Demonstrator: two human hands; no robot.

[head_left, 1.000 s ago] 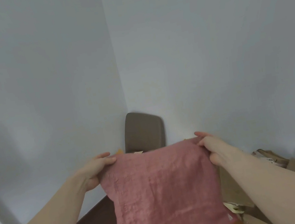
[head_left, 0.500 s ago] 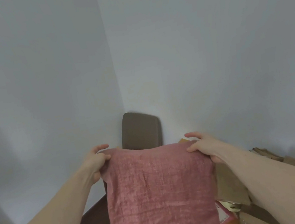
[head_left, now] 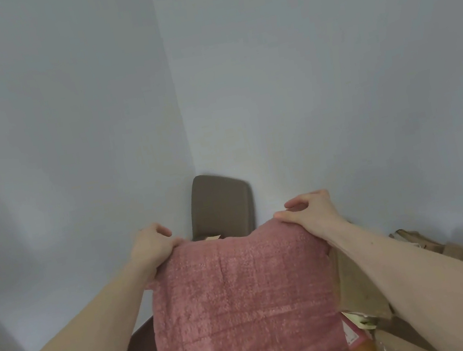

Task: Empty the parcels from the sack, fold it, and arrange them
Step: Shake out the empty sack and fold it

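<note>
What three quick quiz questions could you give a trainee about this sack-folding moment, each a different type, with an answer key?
1. True or false: both the left hand and the right hand have a grip on the top edge of the pink sack.
2. Multiple choice: what stands in the wall corner behind the sack? A) a brown chair B) a ladder C) a bin
3. Fill in: the cardboard parcels lie to the person's ____ of the sack.

Key: 1 true; 2 A, the brown chair; 3 right.
</note>
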